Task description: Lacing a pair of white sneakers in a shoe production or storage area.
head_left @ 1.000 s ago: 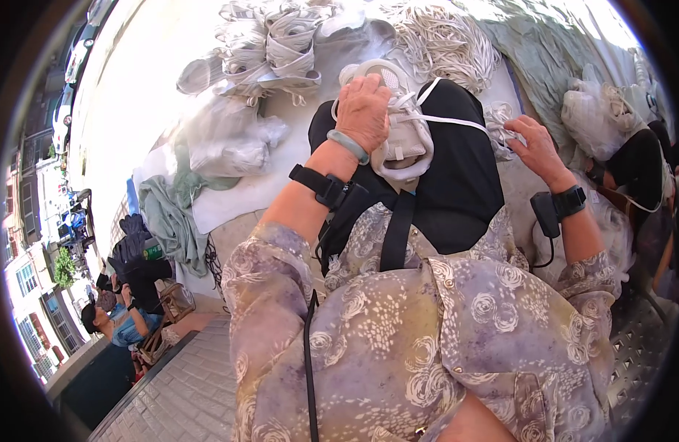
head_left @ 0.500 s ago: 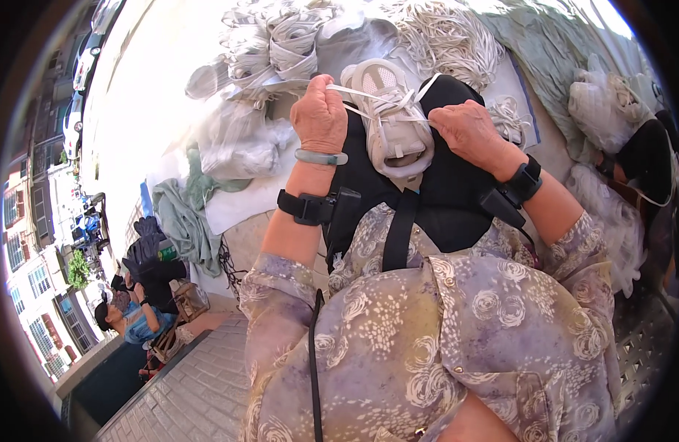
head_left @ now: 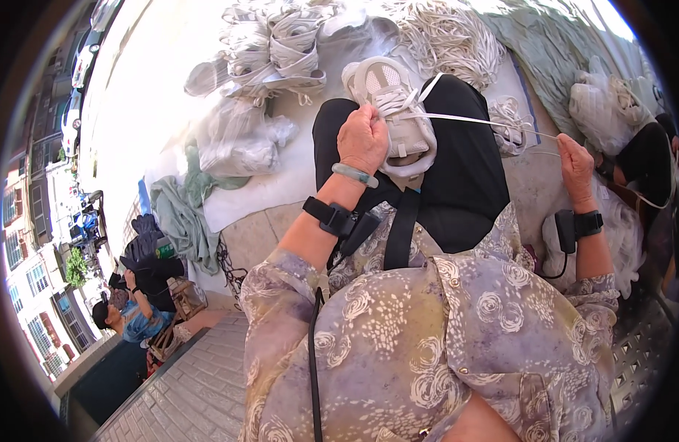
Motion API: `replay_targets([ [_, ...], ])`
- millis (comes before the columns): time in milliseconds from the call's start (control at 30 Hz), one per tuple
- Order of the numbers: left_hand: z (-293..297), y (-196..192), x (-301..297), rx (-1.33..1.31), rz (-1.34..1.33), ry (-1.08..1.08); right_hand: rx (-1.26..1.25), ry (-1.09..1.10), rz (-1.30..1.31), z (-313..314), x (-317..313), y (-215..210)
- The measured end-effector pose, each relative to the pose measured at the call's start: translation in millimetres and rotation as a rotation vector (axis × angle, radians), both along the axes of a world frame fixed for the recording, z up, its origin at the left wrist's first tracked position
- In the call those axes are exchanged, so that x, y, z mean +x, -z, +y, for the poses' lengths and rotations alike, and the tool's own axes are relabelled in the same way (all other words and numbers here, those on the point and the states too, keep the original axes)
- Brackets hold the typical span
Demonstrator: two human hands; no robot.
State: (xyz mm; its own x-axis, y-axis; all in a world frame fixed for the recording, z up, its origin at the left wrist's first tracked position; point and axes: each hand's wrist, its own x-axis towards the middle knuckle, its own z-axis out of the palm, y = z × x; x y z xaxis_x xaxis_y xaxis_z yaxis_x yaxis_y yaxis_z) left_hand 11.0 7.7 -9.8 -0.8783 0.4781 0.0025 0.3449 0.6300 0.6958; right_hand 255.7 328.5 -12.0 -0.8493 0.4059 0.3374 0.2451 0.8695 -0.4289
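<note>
A pale beige sneaker (head_left: 409, 140) rests between my thighs, its heel opening towards me and its toe pointing away. My left hand (head_left: 364, 140) is closed at the sneaker's left side, beside the lacing; what its fingers pinch is partly hidden. Out to the right, my right hand (head_left: 577, 168) is closed on the end of a white shoelace (head_left: 487, 119). That lace runs taut from the sneaker's eyelets across my right thigh. Another loop of lace stands up by the sneaker's upper right side.
Stacked pale sneakers (head_left: 269, 55) lie beyond my left knee, near clear plastic bags (head_left: 240, 140). A heap of white laces (head_left: 454, 44) is at the far side. One more laced shoe (head_left: 510, 121) sits right of my knee. Another person (head_left: 137, 317) sits at the left.
My right hand has moved far right, drawing the lace out long. My left hand has come in from the left against the sneaker's side.
</note>
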Motion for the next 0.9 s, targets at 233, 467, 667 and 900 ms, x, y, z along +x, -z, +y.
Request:
replay_targets([
  [233,-8,-8,4,-0.066,0.062,0.023,-0.3,-0.315,-0.245,-45,-46,-14],
  [467,-10,-12,8,-0.14,0.066,0.033,-0.304,-0.473,-0.064,-124,-136,-36],
  [667,-18,-8,14,-0.218,0.169,0.099,-0.017,-0.444,-0.254,-156,-157,-19],
  [900,-35,-10,-18,-0.316,0.35,0.206,-0.055,-0.402,-0.29,-152,-163,-13],
])
